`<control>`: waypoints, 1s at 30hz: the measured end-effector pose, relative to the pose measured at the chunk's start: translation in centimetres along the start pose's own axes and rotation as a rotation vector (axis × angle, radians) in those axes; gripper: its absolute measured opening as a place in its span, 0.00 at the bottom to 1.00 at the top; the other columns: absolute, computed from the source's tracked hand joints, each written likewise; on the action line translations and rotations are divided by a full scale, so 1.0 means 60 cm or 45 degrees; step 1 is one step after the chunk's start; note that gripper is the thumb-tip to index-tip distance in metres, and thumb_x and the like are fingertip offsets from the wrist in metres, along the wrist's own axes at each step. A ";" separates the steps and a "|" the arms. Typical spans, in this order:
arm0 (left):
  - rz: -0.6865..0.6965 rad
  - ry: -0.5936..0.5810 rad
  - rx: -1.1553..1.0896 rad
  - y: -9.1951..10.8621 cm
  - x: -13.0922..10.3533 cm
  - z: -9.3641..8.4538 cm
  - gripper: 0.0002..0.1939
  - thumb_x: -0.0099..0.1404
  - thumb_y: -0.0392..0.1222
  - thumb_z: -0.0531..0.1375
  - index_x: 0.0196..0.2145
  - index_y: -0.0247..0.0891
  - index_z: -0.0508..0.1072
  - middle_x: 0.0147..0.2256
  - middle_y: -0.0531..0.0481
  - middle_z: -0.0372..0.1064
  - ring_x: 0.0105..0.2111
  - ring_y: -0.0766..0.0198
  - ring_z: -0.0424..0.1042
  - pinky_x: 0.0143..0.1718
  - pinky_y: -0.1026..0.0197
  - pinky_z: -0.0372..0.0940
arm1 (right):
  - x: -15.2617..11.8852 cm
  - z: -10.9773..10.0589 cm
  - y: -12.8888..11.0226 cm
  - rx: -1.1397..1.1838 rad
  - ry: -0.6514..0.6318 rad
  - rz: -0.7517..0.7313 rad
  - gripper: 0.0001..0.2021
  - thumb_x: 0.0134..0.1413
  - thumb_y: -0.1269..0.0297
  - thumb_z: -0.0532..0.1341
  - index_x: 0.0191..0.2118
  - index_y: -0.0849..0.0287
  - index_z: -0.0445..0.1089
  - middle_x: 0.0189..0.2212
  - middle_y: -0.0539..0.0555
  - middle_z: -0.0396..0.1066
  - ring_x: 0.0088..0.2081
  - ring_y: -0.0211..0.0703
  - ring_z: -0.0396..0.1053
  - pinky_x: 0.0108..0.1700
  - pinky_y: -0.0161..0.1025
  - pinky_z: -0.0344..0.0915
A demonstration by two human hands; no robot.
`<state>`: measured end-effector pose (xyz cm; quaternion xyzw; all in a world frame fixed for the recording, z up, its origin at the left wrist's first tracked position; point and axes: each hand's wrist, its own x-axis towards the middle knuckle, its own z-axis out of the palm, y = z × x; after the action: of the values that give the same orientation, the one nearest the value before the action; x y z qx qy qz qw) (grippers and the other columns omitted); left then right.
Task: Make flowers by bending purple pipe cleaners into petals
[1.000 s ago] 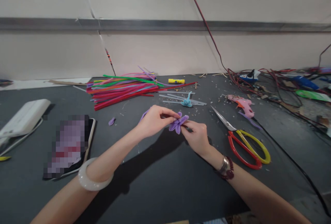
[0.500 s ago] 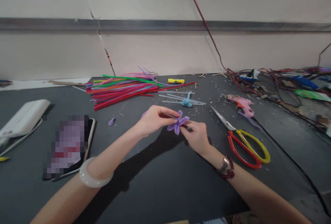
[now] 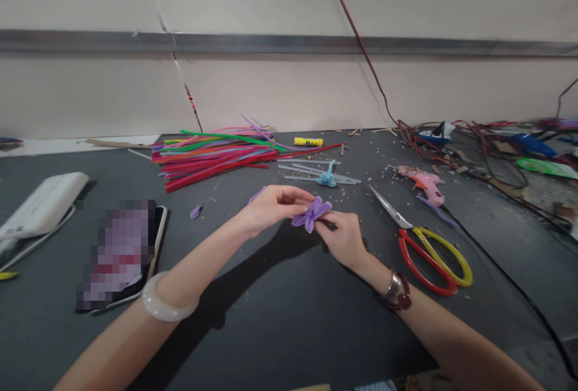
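Note:
Between my two hands, above the dark table, is a purple pipe-cleaner flower with several looped petals. My left hand pinches it from the left side, thumb and fingers closed at its petals. From the right, my right hand grips a petal edge between thumb and forefinger. A bit of purple pipe cleaner shows behind my left hand; where it joins is hidden. A loose purple petal lies on the table to the left. Just beyond my hands is a small light-blue pipe-cleaner piece.
A bundle of coloured pipe cleaners and a yellow glue stick lie at the back. On the right are scissors, a pink glue gun and tangled cables. A phone and white power bank sit left.
The flower has turned slightly in my fingers, and its upper petals now sit closer together. My left fingers have shifted a little on it; my right hand is almost still.

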<state>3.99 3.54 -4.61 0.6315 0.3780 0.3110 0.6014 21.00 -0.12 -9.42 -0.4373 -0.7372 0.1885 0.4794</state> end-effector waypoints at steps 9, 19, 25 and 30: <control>0.049 -0.158 0.027 -0.017 0.011 -0.007 0.15 0.52 0.34 0.61 0.40 0.34 0.74 0.35 0.45 0.74 0.34 0.63 0.71 0.38 0.61 0.64 | 0.012 -0.004 0.008 0.184 0.114 0.083 0.08 0.45 0.74 0.60 0.26 0.54 0.74 0.27 0.50 0.72 0.32 0.41 0.69 0.37 0.38 0.64; 0.209 0.011 -0.230 -0.055 0.007 0.031 0.09 0.50 0.35 0.64 0.33 0.35 0.77 0.32 0.48 0.75 0.34 0.63 0.71 0.41 0.61 0.64 | 0.016 -0.010 0.013 0.323 0.048 0.142 0.04 0.46 0.66 0.62 0.28 0.53 0.75 0.32 0.52 0.68 0.39 0.44 0.64 0.44 0.44 0.59; -0.002 -0.051 -0.678 -0.072 0.005 0.033 0.09 0.52 0.38 0.63 0.33 0.34 0.77 0.34 0.46 0.74 0.35 0.63 0.72 0.44 0.59 0.64 | 0.022 -0.013 0.013 0.473 -0.135 0.197 0.06 0.48 0.62 0.61 0.29 0.54 0.75 0.32 0.52 0.70 0.39 0.44 0.64 0.45 0.44 0.59; -0.155 -0.020 -0.762 -0.076 0.004 0.030 0.14 0.47 0.34 0.66 0.35 0.32 0.76 0.30 0.46 0.75 0.30 0.65 0.73 0.40 0.60 0.65 | 0.023 -0.016 0.010 0.384 -0.159 0.112 0.03 0.45 0.65 0.63 0.27 0.51 0.75 0.36 0.51 0.68 0.43 0.44 0.63 0.48 0.46 0.58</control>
<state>5.16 2.78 -9.28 0.4050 0.3020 0.3670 0.7811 21.91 1.21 -8.68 -0.3798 -0.7090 0.3445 0.4841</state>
